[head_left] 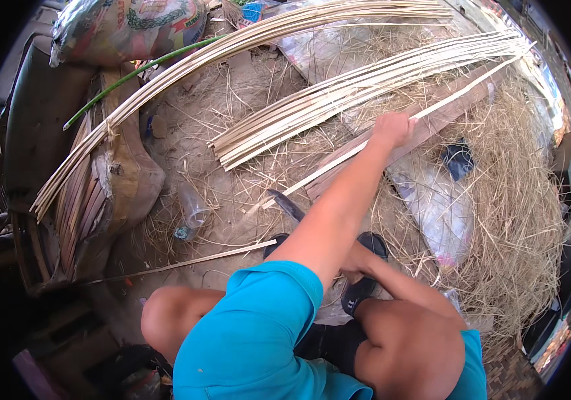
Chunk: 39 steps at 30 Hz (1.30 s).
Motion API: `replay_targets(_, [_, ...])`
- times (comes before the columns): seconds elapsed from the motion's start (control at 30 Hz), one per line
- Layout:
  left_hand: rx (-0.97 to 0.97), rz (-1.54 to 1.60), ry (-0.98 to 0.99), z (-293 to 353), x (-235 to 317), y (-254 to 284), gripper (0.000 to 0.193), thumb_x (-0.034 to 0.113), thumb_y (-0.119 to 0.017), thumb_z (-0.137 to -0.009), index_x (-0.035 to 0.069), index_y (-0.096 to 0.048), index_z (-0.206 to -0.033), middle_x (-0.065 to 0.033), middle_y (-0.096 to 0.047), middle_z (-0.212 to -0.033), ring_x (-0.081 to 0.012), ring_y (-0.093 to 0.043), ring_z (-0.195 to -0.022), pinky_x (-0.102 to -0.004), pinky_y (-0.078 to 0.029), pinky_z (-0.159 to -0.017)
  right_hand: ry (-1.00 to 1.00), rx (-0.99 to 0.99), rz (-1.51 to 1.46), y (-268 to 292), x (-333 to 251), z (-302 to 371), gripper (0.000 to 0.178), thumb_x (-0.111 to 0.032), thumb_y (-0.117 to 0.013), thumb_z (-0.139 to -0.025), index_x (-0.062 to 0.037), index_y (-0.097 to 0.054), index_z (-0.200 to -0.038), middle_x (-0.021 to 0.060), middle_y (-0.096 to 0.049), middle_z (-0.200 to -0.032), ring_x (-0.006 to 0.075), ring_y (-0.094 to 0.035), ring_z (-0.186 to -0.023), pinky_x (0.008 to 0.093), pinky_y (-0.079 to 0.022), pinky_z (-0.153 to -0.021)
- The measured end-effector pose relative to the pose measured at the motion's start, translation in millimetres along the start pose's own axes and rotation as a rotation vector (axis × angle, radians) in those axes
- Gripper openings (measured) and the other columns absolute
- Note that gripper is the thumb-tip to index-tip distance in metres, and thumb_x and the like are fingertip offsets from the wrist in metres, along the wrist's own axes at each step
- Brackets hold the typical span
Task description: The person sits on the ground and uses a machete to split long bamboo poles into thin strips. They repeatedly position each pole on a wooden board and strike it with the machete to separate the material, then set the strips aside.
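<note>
My left arm reaches forward across my body, and my left hand (394, 129) is closed around a long pale bamboo strip (329, 167). The strip slants from near my feet up to the far right, along a brown wooden board (442, 120). Beneath my left forearm is my right hand (354, 261), partly hidden. A dark knife blade (287, 204) sticks out on the other side of that forearm, in line with my right hand; its handle is hidden. The blade lies close to the strip's near end.
A fanned row of bamboo strips (299, 120) lies beyond the board. A longer tied bundle (185, 70) and a green stalk (132, 75) are at the left. A clear plastic cup (193, 205) lies nearby. Shavings (512, 207) heap at the right. My shoes (360, 293) are below my arms.
</note>
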State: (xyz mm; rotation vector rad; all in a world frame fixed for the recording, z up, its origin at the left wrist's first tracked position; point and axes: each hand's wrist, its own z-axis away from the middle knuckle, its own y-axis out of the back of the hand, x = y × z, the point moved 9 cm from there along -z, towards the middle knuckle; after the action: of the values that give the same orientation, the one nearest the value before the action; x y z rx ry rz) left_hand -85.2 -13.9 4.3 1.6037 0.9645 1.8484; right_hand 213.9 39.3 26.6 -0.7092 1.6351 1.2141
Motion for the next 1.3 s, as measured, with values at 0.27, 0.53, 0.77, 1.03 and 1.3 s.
replay_targets(0.27, [0.033,0.004,0.038,10.5,-4.1,-4.2,0.043,0.042,-0.049,-0.104,0.006,-0.072,-0.104,-0.0191,-0.074,-0.098,-0.0373,-0.071,-0.094,-0.0498,-0.053,-0.085,-0.241,-0.406,-0.206,-21.5,-38.8,2.4,0.048,-0.028,-0.069,-0.094,0.0011,-0.059,-0.131,0.0198,-0.075,-0.104,0.0222,-0.075,-0.080,0.0363,-0.058,-0.065])
replay_targets(0.53, [-0.069,-0.037,0.044,-0.2,-0.7,-21.3,0.049,0.045,-0.046,-0.105,0.005,-0.074,-0.101,-0.0156,-0.075,-0.101,-0.0356,-0.072,-0.097,-0.0480,-0.053,-0.087,-0.608,0.337,-0.439,78.0,77.9,7.8,0.037,-0.022,-0.067,-0.095,0.0006,-0.061,-0.123,0.0121,-0.072,-0.100,0.0166,-0.070,-0.072,0.0314,-0.055,-0.056])
replay_targets(0.77, [0.020,-0.022,0.002,19.3,3.3,-13.7,0.042,0.038,-0.050,-0.105,0.005,-0.075,-0.098,-0.0155,-0.075,-0.105,-0.0346,-0.071,-0.100,-0.0464,-0.055,-0.086,-0.289,-0.409,-0.392,-45.2,-19.1,25.5,0.031,-0.018,-0.061,-0.099,-0.0017,-0.054,-0.124,0.0099,-0.065,-0.092,0.0142,-0.062,-0.066,0.0304,-0.054,-0.058])
replay_targets(1.03, [-0.501,-0.891,-0.601,120.2,-62.1,101.1,0.024,0.019,-0.053,-0.101,0.012,-0.076,-0.100,-0.0159,-0.068,-0.101,-0.0328,-0.067,-0.102,-0.0429,-0.057,-0.084,-0.492,0.456,0.343,139.8,61.4,68.2,0.049,-0.021,-0.064,-0.095,-0.0048,-0.045,-0.137,0.0167,-0.059,-0.086,0.0395,-0.066,-0.080,0.0447,-0.056,-0.072])
replay_targets(1.3, [-0.514,0.400,0.386,301.4,-163.8,75.5,0.050,0.040,-0.048,-0.107,-0.004,-0.067,-0.093,-0.0223,-0.070,-0.082,-0.0393,-0.067,-0.071,-0.0449,-0.052,-0.067,-0.568,0.406,0.731,170.4,92.4,68.7,0.055,-0.029,-0.059,-0.098,-0.0063,-0.043,-0.146,0.0230,-0.063,-0.093,0.0452,-0.067,-0.084,0.0526,-0.056,-0.076])
